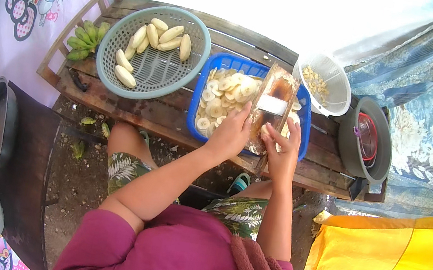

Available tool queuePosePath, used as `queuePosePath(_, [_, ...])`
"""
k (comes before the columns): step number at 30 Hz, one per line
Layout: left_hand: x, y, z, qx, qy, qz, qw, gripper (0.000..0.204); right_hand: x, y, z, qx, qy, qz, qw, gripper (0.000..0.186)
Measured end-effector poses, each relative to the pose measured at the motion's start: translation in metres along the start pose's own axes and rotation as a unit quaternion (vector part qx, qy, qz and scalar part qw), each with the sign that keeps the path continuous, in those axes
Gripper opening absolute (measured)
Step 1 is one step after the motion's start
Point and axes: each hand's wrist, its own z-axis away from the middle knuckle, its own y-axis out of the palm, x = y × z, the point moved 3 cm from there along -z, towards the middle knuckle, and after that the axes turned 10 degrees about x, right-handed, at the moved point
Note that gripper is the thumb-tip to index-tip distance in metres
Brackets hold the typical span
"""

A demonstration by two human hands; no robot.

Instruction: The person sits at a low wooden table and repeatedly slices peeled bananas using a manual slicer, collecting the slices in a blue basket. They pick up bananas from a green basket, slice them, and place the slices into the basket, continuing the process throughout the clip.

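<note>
A wooden slicer (281, 83) with a pale metal blade plate leans over a blue basket (197, 100) filled with round banana slices (217, 101). My left hand (231, 133) is closed around the slicer's left edge and steadies it at a slant. On the slicer's lower face, my right hand (283, 153) pinches a short piece of peeled banana (266, 128), just below the blade plate. Its fingertips hide part of the piece. To the left, a grey-green colander (105, 72) carries several whole peeled bananas (170, 33).
All this stands on a slatted wooden bench (145, 113). Unpeeled green bananas (84, 40) and a dark handle (77, 79) lie at its left end. A white strainer (340, 90) with small pieces and a grey basin (346, 142) occupy the right. A dark chair (26, 160) stands left.
</note>
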Motion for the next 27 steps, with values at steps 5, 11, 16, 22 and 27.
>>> queuePosePath(5, [0.003,0.003,-0.002,-0.01,0.034,0.006,0.999,0.049,-0.023,0.006,-0.062,-0.086,-0.025,-0.027,0.996,0.024])
queuePosePath(11, [0.002,0.001,-0.002,-0.017,0.026,-0.004,1.0,0.049,-0.023,0.004,-0.066,-0.071,-0.004,-0.036,0.997,0.025])
queuePosePath(16, [0.002,0.002,-0.001,-0.022,0.037,-0.012,0.999,0.048,-0.008,0.007,-0.003,-0.047,-0.005,-0.044,0.998,0.025])
queuePosePath(22, [0.0,0.001,-0.002,0.012,-0.014,0.006,1.0,0.047,-0.037,0.012,-0.077,-0.084,0.023,-0.112,0.99,0.026])
queuePosePath(27, [-0.002,-0.001,-0.001,0.001,-0.003,0.007,1.0,0.049,-0.032,0.012,-0.068,-0.039,0.054,-0.199,0.978,0.026])
